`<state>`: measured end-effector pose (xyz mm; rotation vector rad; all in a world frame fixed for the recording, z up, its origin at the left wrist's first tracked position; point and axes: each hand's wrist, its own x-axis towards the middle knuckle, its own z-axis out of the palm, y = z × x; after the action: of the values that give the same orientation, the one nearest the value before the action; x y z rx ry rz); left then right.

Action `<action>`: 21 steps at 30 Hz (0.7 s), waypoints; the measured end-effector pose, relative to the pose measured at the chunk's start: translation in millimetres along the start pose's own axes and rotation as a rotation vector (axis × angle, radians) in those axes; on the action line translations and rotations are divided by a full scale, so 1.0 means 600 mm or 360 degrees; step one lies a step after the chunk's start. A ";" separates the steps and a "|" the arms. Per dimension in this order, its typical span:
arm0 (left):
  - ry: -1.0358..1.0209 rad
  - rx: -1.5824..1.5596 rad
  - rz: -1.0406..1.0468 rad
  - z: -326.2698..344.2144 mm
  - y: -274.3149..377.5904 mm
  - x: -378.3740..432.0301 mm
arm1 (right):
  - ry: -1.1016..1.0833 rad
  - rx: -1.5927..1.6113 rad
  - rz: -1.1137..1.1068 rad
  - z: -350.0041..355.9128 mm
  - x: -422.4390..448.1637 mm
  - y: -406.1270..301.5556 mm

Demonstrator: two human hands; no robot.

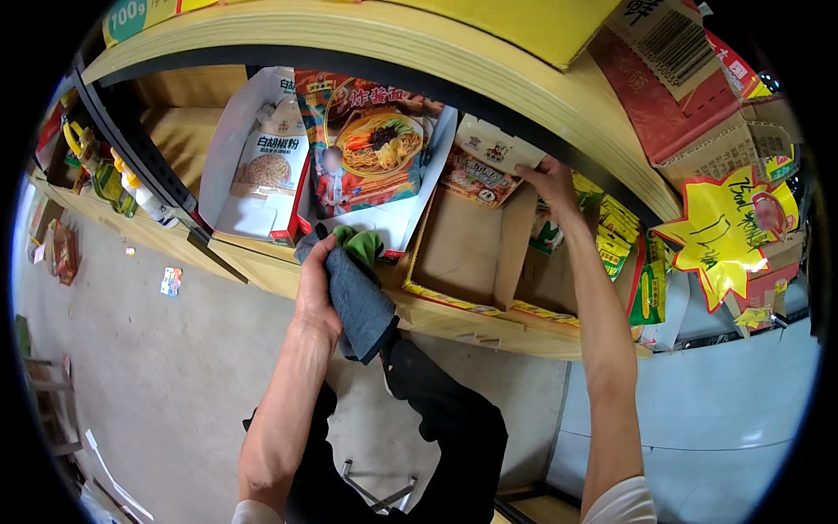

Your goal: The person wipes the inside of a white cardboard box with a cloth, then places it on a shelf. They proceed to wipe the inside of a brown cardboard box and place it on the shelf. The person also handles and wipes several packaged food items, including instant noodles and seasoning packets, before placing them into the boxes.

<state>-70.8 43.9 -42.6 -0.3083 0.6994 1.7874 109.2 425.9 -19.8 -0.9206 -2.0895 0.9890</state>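
Observation:
My left hand [317,288] grips a bundled grey cloth [360,301] with a green cloth [359,243] at its top, just in front of the shelf's edge. My right hand [553,187] reaches into the shelf. Its thumb lies on the front of a cream-and-brown food packet [484,167], and the other fingers are partly hidden. That packet leans at the back of an open cardboard display box [458,252]. Left of it, a noodle packet [373,144] stands in a white display box [386,229]. White pepper powder packets [272,157] sit in another white box [213,170].
A wooden upper shelf [393,33] with a black metal edge overhangs the boxes. Yellow-green sachets [612,236] stand at the right, near a yellow star-shaped price sign [720,236] and cartons [681,98]. Bottles [141,190] are at the left. Metal stool legs [380,498] show below.

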 end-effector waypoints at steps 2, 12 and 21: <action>0.0041 -0.0006 0.0058 0.000 0.003 -0.002 | -0.0275 -0.0174 0.0224 0.017 -0.038 -0.071; 0.0093 -0.0070 -0.0002 0.002 0.001 -0.004 | 0.0463 0.0399 0.0262 0.024 -0.058 -0.067; 0.0136 0.0288 -0.0046 0.006 0.003 -0.018 | 0.0088 0.0828 -0.0077 0.066 -0.149 -0.235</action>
<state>-68.3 37.2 -33.4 -0.2725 0.9068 1.6776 82.9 273.2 53.9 -0.6162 -1.6732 1.3741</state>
